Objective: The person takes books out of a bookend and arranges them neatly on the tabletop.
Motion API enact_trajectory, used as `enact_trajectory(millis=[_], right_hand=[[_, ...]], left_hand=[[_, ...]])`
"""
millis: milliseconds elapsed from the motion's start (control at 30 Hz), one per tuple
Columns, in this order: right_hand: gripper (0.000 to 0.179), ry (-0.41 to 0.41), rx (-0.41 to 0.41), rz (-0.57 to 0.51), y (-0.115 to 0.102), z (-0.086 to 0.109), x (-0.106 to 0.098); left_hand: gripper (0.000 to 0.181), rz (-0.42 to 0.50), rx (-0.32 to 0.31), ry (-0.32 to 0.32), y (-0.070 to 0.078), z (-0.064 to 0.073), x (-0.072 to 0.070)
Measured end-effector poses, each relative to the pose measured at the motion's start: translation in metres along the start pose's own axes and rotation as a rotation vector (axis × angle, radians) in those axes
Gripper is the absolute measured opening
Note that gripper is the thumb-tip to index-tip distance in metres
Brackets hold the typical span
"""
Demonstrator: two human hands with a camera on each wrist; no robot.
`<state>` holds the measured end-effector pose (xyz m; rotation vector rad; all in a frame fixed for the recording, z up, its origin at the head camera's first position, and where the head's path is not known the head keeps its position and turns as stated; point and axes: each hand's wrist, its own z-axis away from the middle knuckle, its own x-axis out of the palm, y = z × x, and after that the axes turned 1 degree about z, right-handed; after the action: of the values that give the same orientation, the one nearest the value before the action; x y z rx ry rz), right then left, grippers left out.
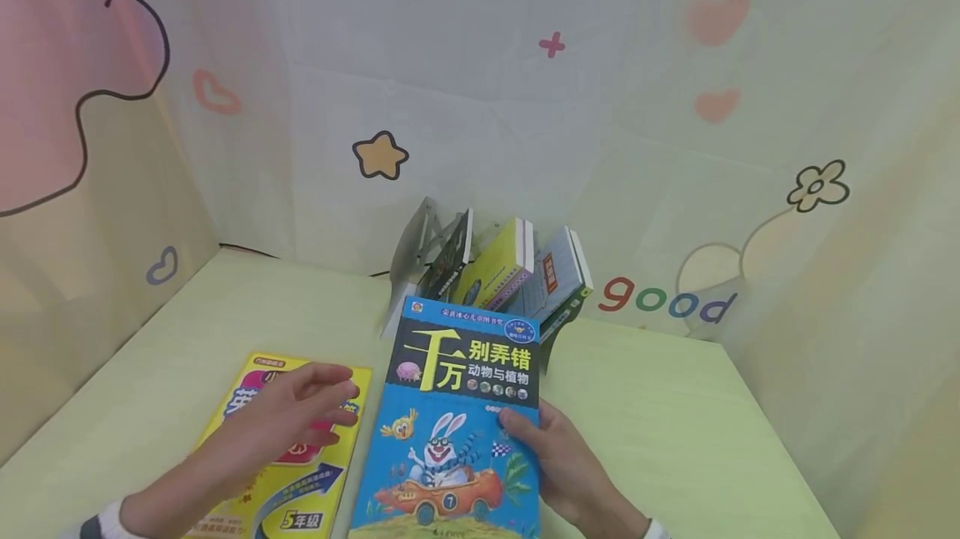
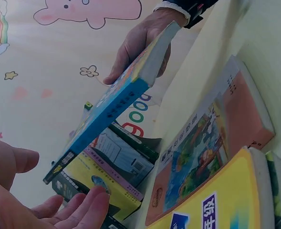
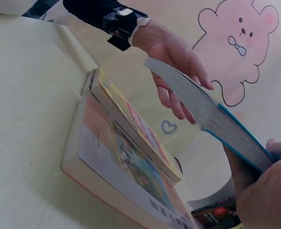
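Observation:
My right hand holds a blue children's book by its right edge, thumb on the cover and fingers behind. The cover shows a rabbit in an orange car, and the book is tilted above the table. To its left, my left hand hovers over a yellow book, fingers slightly bent and holding nothing. In the left wrist view, that hand's spread fingers are near the blue book's lower end but apart from it. A thick book with an orange-and-grey cover lies flat below, hidden in the head view.
At the back of the pale table stands a grey metal book rack. Leaning in it are a dark book, a yellow book and a light blue book. A printed curtain hangs behind.

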<state>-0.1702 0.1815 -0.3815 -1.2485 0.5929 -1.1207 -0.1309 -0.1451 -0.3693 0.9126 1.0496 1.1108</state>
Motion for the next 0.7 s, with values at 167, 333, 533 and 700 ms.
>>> enact_trajectory(millis=[167,333,533,700], right_hand=[[0.067,0.013,0.012,-0.014,0.004,0.0,0.01],[0.065,0.021,0.03,-0.03,0.007,-0.001,0.016],[0.066,0.027,0.051,-0.03,0.01,-0.001,0.022],[0.065,0.008,0.057,-0.034,0.01,-0.001,0.027]], left_hand=[[0.076,0.024,-0.036,0.008,-0.003,-0.003,0.009],[0.073,0.054,-0.031,-0.014,-0.006,-0.004,0.017],[0.074,0.041,-0.062,-0.007,-0.008,-0.007,0.026],[0.078,0.042,-0.085,0.009,-0.008,-0.007,0.034]])
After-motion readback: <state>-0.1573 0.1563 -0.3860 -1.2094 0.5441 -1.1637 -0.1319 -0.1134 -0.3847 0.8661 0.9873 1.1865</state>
